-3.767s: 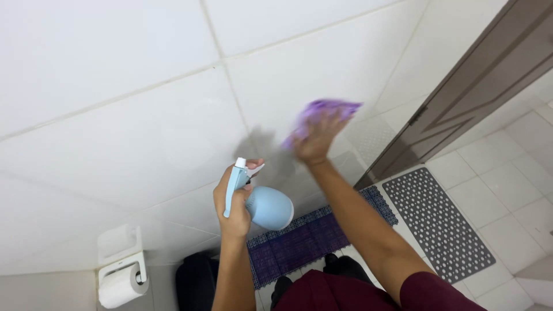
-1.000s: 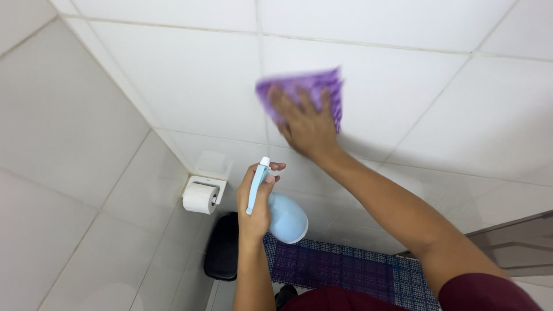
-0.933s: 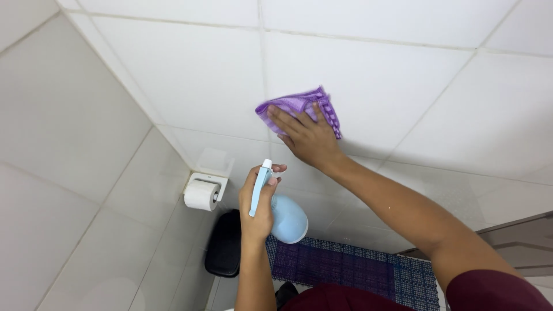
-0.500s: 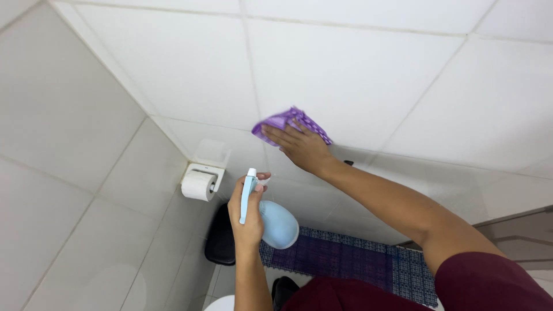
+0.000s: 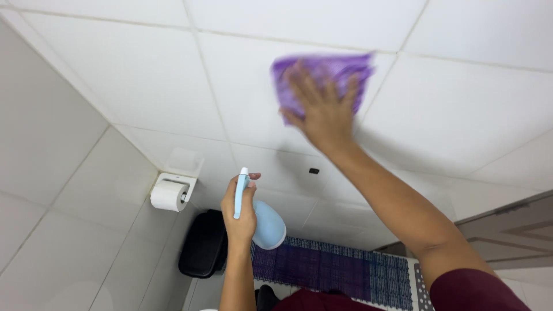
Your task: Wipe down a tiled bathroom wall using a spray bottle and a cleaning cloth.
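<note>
White wall tiles [image 5: 144, 75] fill the view. Right hand [image 5: 322, 112] presses spread fingers on a purple cloth [image 5: 322, 75]. Left hand [image 5: 239, 216] grips a blue spray bottle [image 5: 266, 224].

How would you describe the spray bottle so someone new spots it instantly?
Start at the white tiled wall, where the right hand presses a purple cloth. Drop below that to the left hand, raised in front of the purple floor mat. It grips the spray bottle: a rounded pale blue body with a light blue trigger head, the only blue item there.
</note>
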